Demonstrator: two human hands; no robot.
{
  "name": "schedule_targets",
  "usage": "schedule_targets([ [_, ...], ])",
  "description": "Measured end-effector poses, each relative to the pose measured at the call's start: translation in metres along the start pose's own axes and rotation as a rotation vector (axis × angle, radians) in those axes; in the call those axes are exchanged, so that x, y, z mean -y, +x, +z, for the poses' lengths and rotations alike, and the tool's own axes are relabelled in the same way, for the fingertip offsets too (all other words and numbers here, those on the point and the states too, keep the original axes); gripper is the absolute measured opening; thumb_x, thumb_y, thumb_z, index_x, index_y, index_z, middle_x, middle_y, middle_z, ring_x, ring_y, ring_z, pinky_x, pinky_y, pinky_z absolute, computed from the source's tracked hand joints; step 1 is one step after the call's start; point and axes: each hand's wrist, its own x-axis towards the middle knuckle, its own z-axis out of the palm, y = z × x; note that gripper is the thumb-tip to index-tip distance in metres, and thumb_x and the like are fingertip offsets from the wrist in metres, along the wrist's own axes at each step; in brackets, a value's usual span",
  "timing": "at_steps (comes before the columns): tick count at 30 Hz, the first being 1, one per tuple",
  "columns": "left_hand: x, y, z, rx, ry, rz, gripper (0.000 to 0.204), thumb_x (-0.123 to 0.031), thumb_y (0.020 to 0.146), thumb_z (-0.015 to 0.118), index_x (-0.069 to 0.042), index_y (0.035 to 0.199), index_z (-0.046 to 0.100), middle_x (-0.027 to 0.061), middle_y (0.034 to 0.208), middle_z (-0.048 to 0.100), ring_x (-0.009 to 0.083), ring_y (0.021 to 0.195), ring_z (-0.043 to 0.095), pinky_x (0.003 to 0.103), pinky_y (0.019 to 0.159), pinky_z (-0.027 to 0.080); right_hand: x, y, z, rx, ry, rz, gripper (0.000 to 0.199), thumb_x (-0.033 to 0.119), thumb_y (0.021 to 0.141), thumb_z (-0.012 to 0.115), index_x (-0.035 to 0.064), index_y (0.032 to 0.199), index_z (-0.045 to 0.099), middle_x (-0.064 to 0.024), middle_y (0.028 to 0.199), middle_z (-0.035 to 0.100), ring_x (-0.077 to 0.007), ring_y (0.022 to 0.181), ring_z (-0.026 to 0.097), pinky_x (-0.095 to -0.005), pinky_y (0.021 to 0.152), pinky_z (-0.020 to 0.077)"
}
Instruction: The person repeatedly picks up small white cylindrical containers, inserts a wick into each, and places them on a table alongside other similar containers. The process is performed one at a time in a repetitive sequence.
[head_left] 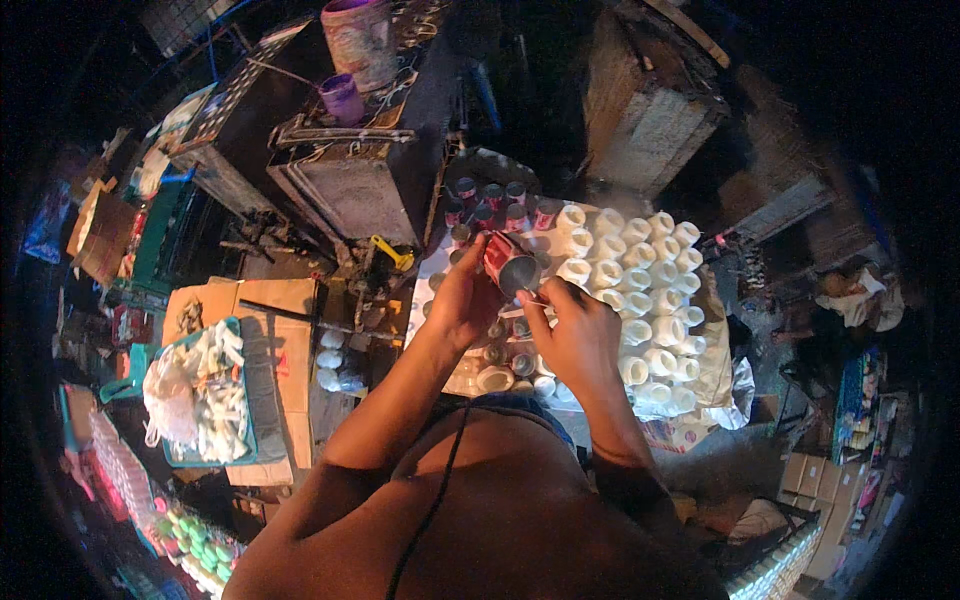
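My left hand [464, 298] is wrapped round a red cup-shaped container [497, 250], tilted so its dark round mouth faces toward me. At the lower edge of that mouth, my right hand [582, 335] has its thumb and fingers pinched together. A small pale thing shows by those fingertips, too small to make out. Both hands are above a low table covered with containers. Beyond my left hand stand several similar dark red cups [486, 214]. Rows of white jars [637, 279] with round open mouths fill the right side. Some small containers [495, 378] are partly hidden beneath my hands.
At left, a teal tray [243, 340] of white pieces rests on cardboard [290, 385]. A yellow tool [392, 254] lies near a metal box [345, 195]. Farther back are a purple cup [342, 100] and a stained bucket [360, 45]. A large block [650, 120] stands behind the jars.
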Motion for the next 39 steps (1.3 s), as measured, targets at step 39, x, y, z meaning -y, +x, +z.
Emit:
schedule_targets([
  [39, -0.009, -0.011, -0.032, -0.055, -0.082, -0.023, 0.036, -0.039, 0.114, 0.047, -0.012, 0.129, 0.066, 0.0055, 0.124, 0.074, 0.0227, 0.115, 0.070, 0.042, 0.104, 0.056, -0.001, 0.014, 0.016, -0.105, 0.107, -0.204, 0.011, 0.020, 0.094, 0.074, 0.0131, 0.094, 0.066, -0.0088, 0.075, 0.068, -0.0332, 0.063, 0.068, -0.0439, 0.054, 0.0529],
])
